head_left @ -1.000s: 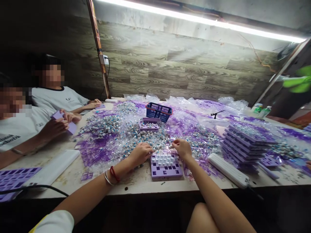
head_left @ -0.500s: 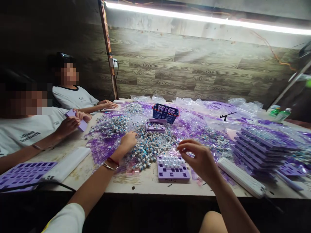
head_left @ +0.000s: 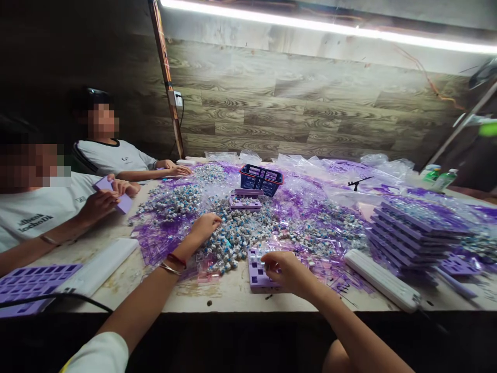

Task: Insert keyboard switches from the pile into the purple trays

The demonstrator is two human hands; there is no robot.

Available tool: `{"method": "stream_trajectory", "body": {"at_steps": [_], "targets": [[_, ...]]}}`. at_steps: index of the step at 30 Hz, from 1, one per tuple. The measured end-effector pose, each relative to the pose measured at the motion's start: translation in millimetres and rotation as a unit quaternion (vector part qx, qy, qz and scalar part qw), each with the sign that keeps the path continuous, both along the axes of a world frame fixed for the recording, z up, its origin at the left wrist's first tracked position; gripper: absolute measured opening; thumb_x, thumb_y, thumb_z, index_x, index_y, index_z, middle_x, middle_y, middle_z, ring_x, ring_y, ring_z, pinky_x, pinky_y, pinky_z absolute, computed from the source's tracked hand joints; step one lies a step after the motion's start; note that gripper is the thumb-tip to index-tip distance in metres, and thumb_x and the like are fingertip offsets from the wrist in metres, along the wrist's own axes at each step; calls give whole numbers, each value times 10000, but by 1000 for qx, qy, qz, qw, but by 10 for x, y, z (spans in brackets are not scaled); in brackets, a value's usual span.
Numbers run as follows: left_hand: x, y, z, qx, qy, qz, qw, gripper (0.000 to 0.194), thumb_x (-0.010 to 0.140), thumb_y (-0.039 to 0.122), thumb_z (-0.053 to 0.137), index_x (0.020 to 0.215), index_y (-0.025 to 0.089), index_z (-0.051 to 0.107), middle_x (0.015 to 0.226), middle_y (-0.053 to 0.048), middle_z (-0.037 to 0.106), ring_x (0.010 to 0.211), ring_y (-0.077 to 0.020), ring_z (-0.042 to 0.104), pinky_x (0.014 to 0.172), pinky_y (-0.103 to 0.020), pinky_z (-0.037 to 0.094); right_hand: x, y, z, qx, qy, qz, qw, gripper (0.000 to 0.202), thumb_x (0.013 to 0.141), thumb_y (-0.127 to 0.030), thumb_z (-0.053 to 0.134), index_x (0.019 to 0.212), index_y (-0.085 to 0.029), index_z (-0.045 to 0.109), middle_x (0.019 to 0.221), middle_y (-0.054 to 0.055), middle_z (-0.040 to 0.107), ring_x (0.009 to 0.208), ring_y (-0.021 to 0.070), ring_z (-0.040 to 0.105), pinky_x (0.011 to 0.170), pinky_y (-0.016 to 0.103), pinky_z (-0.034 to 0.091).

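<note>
My left hand (head_left: pixel 205 228) rests at the edge of a pile of small white-and-blue pieces, which look like key switches (head_left: pixel 236 243). Its fingers are curled together, and whatever they hold is hidden. My right hand (head_left: pixel 286 270) is over a purple panel with square openings (head_left: pixel 254 282), covering its right part. Thumb and fingertips are pinched close to the openings; anything between them is too small to make out. Clear pieces sit in the panel's upper rows.
A dark blue basket (head_left: pixel 261 180) stands behind the pile, near another small purple tray (head_left: pixel 244 203). Stacked purple panels (head_left: pixel 417 243) and a white bar (head_left: pixel 382 280) lie right; another white bar (head_left: pixel 103 264) lies left. One co-worker holds a purple piece (head_left: pixel 112 194); another sits beyond.
My right hand has come down and left onto the purple panel, its fingers closing to a pinch. My left hand stays at the pile. The view has shifted slightly.
</note>
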State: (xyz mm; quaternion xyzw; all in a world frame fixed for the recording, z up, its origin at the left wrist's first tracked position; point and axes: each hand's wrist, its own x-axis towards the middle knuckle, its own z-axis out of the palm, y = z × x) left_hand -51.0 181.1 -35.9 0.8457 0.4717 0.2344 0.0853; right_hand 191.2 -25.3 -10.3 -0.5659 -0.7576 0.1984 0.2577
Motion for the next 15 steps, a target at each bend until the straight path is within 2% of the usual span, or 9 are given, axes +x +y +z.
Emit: {"method": "stream_trajectory", "body": {"at_steps": [5, 8, 11, 15], "targets": [[32, -52, 76, 28, -11, 27, 999, 238, 781, 216, 520, 926, 156, 700, 940, -83, 646, 826, -197, 589, 826, -316, 468, -54, 24, 7, -11, -73, 0, 997, 208, 692, -45, 609, 834, -165, 702, 791, 39, 675, 726, 152, 601, 665, 229, 442], [118, -151, 170, 70, -72, 19, 995, 241, 782, 237, 532, 928, 155, 705, 865, -63, 620, 720, -159, 552, 780, -293, 469, -85, 29, 25, -8, -80, 3, 997, 212, 709, -58, 606, 833, -185, 720, 811, 36, 677, 717, 146, 601, 658, 221, 434], [263, -339, 260, 51, -164, -60, 983, 213, 790, 222, 528, 855, 154, 719, 833, -48, 611, 668, -124, 529, 695, -249, 466, -130, 21, 24, -5, -85, 3, 996, 250, 712, -42, 584, 852, -195, 725, 837, 42, 680, 720, 147, 606, 667, 222, 438], [492, -678, 251, -71, -248, -195, 946, 180, 781, 216, 561, 855, 153, 713, 873, -47, 601, 729, -120, 561, 646, -217, 470, -199, 14, -14, 16, -47, 17, 999, 288, 663, 12, 572, 838, -174, 707, 792, 34, 676, 695, 137, 600, 661, 208, 439]]}}
